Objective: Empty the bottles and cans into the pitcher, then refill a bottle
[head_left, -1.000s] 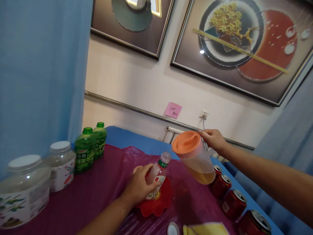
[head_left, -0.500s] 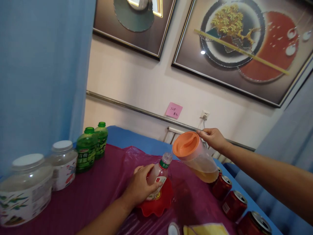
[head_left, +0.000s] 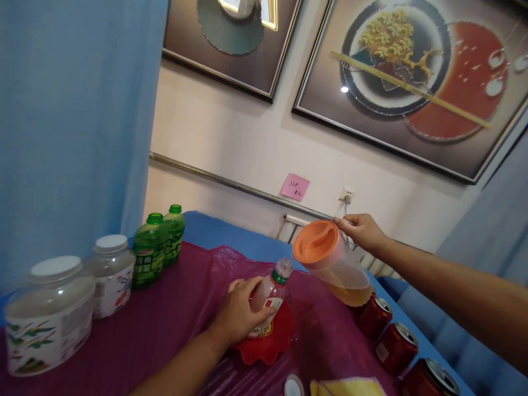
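My left hand [head_left: 241,313] is wrapped round a clear bottle [head_left: 267,302] with a green band at its neck and no cap on. The bottle leans slightly to the right, over a red scalloped dish [head_left: 277,335]. In my right hand [head_left: 359,231] is the handle of a clear plastic pitcher [head_left: 338,269] with an orange lid. It is tilted, lid toward the bottle mouth, and amber liquid lies along its lower side. The lid edge is close to the bottle mouth; I cannot tell whether liquid is flowing between them.
Two white-lidded jars [head_left: 51,319] and two green bottles [head_left: 149,253] stand on the left. Several red cans [head_left: 396,349] line the right edge. A yellow cloth [head_left: 346,387] and a white cap [head_left: 293,386] lie in front on the purple sheet [head_left: 177,330].
The whole view has shifted slightly, with things appearing a little further right. Both hands keep their hold, and the pitcher remains tilted beside the bottle.
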A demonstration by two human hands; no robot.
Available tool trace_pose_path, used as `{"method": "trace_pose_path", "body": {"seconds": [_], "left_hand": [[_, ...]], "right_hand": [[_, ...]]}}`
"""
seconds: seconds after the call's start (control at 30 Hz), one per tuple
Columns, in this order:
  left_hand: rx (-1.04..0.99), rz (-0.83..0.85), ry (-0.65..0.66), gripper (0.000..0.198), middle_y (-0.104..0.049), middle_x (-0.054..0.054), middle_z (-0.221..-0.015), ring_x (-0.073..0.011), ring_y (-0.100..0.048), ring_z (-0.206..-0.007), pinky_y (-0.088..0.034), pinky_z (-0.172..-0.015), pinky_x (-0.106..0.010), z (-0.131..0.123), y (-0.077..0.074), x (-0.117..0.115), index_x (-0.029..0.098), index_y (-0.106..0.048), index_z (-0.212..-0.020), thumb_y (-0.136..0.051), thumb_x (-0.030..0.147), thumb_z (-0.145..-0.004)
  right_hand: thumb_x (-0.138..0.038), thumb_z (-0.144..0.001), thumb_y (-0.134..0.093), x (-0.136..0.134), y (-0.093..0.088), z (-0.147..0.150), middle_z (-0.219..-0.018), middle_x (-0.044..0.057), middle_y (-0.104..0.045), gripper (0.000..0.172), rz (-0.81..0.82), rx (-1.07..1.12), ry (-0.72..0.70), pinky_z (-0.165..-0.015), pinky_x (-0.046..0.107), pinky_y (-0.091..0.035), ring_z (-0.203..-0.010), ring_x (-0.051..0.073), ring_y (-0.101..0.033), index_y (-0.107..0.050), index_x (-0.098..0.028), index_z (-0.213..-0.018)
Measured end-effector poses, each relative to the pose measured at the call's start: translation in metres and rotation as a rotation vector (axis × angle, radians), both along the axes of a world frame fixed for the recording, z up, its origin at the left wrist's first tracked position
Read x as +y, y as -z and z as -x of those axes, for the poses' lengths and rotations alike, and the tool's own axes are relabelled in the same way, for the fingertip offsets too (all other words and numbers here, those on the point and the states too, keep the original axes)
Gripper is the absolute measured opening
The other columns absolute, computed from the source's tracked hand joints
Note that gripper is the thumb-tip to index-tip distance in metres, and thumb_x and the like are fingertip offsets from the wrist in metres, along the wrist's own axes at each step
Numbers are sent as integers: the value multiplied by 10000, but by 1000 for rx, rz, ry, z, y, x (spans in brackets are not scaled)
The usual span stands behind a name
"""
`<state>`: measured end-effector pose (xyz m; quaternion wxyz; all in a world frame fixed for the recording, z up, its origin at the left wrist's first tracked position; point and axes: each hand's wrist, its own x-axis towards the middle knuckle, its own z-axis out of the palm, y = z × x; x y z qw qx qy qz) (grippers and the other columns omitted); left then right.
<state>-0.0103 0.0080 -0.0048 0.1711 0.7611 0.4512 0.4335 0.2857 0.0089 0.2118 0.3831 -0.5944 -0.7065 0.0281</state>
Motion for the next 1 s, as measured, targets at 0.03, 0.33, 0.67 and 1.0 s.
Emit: {"method": "trace_pose_path", "body": {"seconds": [0.03,0.33,0.67,1.0], "left_hand": [[1,2,0,605,-751,-93,-1150,-342,-642,-1109,-459,-1031,-505,0,0,0,230,-683,-1211,-807,421,-650],[7,-3,10,605,-752,-95,-1169,-342,-653,-1117,-446,-1058,-520,0,-2,-2,217,-676,-1216,-800,424,-661],[32,32,1,626,-745,-97,-1182,-347,-627,-1140,-439,-1058,-521,0,-4,-3,202,-665,-1230,-811,416,-660],[15,24,17,608,-740,-94,-1201,-333,-639,-1139,-427,-1074,-509,0,-4,-4,204,-656,-1230,-807,383,-669]], "right_hand": [[-763,-726,-572,0,-1,0,-492,-61,-237,627,7,4,-1,-438,251,-186,-473,85,-239,-316,-242,-491],[-728,-719,-622,0,-5,1,-509,-64,-225,621,20,7,-14,-448,250,-181,-488,82,-226,-308,-239,-499],[-772,-719,-582,0,-8,4,-480,-71,-224,639,21,-35,-9,-435,249,-163,-461,73,-220,-300,-241,-502],[-692,-736,-596,-2,-11,8,-477,-74,-209,586,44,-40,12,-438,255,-153,-449,74,-211,-290,-247,-508]]}}
